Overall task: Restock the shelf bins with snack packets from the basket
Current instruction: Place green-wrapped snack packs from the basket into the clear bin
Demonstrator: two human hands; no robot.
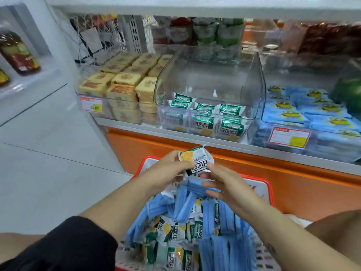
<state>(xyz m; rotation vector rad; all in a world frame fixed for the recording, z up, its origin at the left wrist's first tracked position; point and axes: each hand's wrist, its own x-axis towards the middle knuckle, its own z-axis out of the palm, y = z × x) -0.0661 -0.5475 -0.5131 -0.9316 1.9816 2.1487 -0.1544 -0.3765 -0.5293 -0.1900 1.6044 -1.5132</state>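
Observation:
A green-and-white snack packet [195, 160] is held above the red basket [268, 187], just below the shelf edge. My left hand [172, 167] grips its left side and my right hand [220, 180] pinches its right corner, with the other fingers spread. The basket holds several green-and-white packets [175, 231] mixed with blue packets [185, 202]. Straight ahead on the shelf, a clear bin [252, 90] contains several matching green packets [214, 118] and is mostly unfilled at the back.
Left of the clear bin sits a bin of yellow cake packets [121, 81] with a price tag [91, 106]. To the right is a bin of blue packets [312, 114]. An orange base panel [293, 184] runs under the shelf. Grey floor lies to the left.

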